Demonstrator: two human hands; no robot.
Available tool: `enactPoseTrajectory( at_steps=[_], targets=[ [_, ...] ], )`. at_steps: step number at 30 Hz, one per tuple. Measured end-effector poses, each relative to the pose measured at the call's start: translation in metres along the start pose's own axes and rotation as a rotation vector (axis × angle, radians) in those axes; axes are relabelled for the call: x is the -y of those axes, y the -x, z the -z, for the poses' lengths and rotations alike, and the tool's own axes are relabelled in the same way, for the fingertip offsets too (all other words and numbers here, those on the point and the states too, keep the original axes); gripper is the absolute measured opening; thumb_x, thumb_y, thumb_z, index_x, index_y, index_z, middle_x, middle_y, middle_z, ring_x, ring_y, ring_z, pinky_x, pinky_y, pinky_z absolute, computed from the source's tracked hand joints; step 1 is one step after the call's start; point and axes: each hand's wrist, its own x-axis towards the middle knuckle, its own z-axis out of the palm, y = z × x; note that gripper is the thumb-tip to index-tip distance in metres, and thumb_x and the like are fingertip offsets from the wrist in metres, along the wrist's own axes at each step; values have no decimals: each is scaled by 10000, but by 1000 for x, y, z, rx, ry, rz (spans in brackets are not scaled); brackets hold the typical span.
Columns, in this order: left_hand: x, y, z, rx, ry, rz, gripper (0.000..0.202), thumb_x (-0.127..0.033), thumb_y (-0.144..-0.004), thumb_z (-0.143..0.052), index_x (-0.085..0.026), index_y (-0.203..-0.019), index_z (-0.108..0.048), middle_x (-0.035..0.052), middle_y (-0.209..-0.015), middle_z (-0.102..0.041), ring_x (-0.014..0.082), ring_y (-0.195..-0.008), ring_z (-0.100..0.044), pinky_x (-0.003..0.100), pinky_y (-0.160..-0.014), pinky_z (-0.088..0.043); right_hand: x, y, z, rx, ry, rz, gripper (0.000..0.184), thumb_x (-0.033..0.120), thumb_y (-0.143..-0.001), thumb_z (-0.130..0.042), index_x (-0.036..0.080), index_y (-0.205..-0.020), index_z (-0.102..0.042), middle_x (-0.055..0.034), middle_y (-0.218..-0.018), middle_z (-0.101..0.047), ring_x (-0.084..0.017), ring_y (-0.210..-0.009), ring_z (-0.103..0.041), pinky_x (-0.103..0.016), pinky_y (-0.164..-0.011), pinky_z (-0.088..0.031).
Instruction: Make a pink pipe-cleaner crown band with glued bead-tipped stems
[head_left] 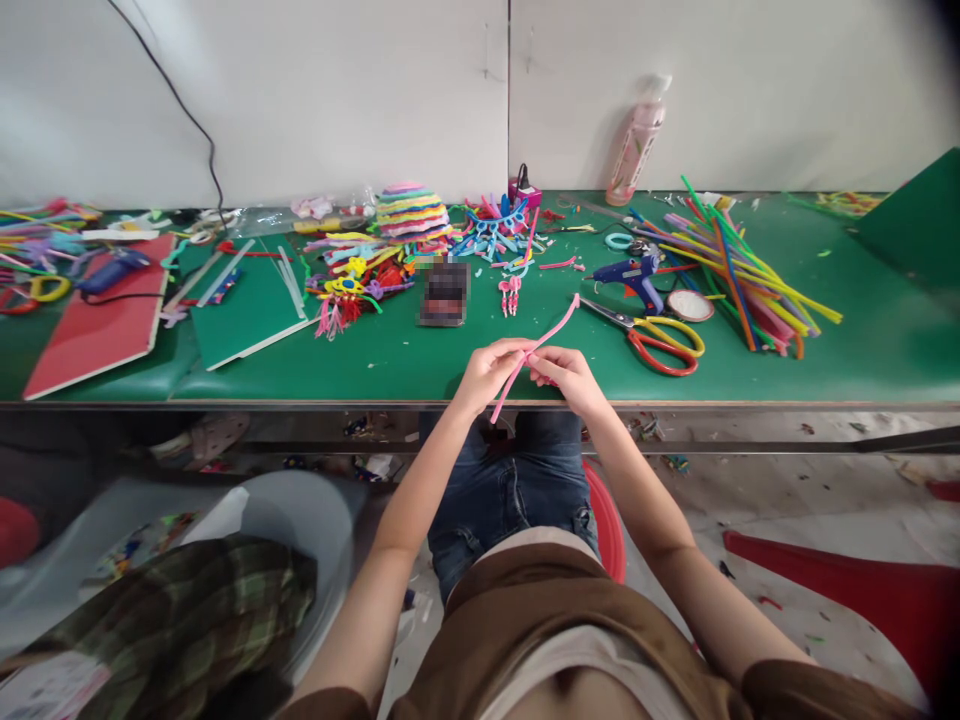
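Both of my hands meet over the front edge of the green table (pixel 420 365). My left hand (pixel 487 372) and my right hand (pixel 568 375) each pinch a pink pipe cleaner (pixel 556 322). One end of it slants up toward the scissors, the other end hangs down below my left hand. The fingers of both hands are closed on it.
Scissors with yellow and red handles (pixel 660 340) lie just right of my hands. A blue glue gun (pixel 636 275), a bundle of colored pipe cleaners (pixel 742 270), a pink bottle (pixel 636 140), finished pipe cleaner shapes (pixel 397 245) and green and red boards (pixel 247 310) fill the table.
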Motion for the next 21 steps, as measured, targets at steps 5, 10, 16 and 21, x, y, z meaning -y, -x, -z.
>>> enactPoseTrajectory(
  at_steps=[5,10,16,21],
  targets=[
    [1,0,1,16,-11,-21,309,-434,-824,-638,-183,-981,-727,95,-1102,-702,229,-1063,-639,368,-927,-502,0,1,-1,-12,10,11,367,522,-665,-733,164,-716,-668,14,-596,-594,-78,-537,-503,-220,-536,-411],
    [2,2,0,15,-31,-23,298,-426,-828,-634,-188,-979,-729,91,-1111,-699,225,-1060,-638,360,-916,-507,3,3,-4,-16,22,18,388,541,-660,-726,162,-717,-667,14,-588,-584,-82,-543,-496,-224,-545,-418],
    [-5,-1,3,22,-67,22,334,-440,-851,-597,-169,-1015,-704,101,-1116,-697,220,-1078,-631,343,-932,-496,2,-1,-1,2,84,13,402,557,-689,-699,160,-748,-671,-7,-638,-629,-86,-555,-531,-217,-542,-419],
    [-12,-1,22,-2,-176,152,489,-471,-877,-536,-173,-1264,-530,126,-1125,-671,185,-908,-676,284,-726,-539,4,-9,6,51,311,63,453,580,-809,-557,150,-809,-699,-50,-740,-697,-120,-617,-595,-231,-569,-436]
  ],
)
